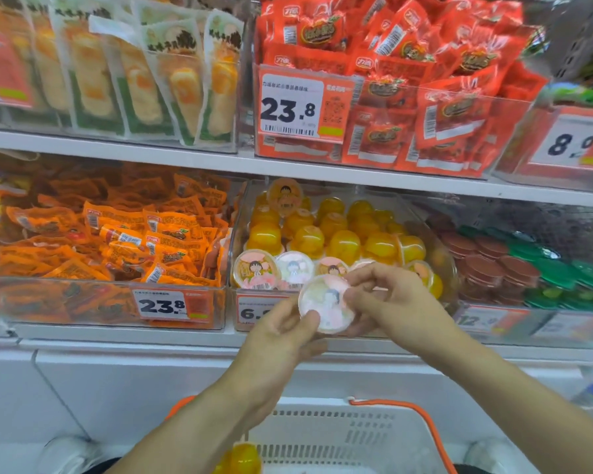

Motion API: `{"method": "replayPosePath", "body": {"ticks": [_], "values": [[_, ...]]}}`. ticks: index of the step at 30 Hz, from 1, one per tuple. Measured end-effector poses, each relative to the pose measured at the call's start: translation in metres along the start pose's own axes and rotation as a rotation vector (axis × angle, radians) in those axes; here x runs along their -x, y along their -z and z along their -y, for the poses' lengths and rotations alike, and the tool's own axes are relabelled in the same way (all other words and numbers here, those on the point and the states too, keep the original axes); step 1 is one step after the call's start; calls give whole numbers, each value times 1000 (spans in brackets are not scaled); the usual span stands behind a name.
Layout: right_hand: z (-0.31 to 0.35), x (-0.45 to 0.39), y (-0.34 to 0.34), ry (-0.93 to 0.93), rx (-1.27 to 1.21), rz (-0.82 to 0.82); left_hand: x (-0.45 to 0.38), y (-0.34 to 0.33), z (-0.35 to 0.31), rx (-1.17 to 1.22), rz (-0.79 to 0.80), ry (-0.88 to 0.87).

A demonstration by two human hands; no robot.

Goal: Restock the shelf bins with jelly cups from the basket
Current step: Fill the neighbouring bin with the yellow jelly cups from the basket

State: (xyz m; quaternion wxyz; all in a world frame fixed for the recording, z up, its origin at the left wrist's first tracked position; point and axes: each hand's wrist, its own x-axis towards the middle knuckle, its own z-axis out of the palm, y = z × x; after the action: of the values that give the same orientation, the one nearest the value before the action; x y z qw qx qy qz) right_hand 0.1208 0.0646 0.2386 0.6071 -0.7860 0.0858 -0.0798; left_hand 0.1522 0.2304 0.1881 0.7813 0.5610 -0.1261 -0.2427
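A white jelly cup (326,304) with a cartoon lid is held between both hands, just in front of the clear shelf bin (452,268). My left hand (285,333) grips its lower left edge. My right hand (387,299) pinches its right side. Inside the bin lie several yellow jelly cups (343,241), and a front row (274,268) stands with lids facing out. The white basket (339,436) with an orange handle sits below, with a yellow jelly cup (242,458) at its left.
Orange snack packets (117,241) fill the bin to the left. Brown and green cups (514,268) fill the bin to the right. Above, red packets (408,80) and pale long packs (134,73) crowd the upper shelf. Price tags hang on the bin fronts.
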Motion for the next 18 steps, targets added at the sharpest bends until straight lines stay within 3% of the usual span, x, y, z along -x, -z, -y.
{"method": "replayPosePath", "body": {"ticks": [5,9,14,18], "values": [[-17,16,-18,72,-133,-131,2,-2,1,126,-128,-50],[-11,6,-15,99,-166,-162,-6,-5,-8,152,-143,-71],[16,-60,4,151,-19,-341,-10,1,-10,217,-138,39],[14,-146,19,21,53,-483,-11,2,-9,168,-154,37]]}}
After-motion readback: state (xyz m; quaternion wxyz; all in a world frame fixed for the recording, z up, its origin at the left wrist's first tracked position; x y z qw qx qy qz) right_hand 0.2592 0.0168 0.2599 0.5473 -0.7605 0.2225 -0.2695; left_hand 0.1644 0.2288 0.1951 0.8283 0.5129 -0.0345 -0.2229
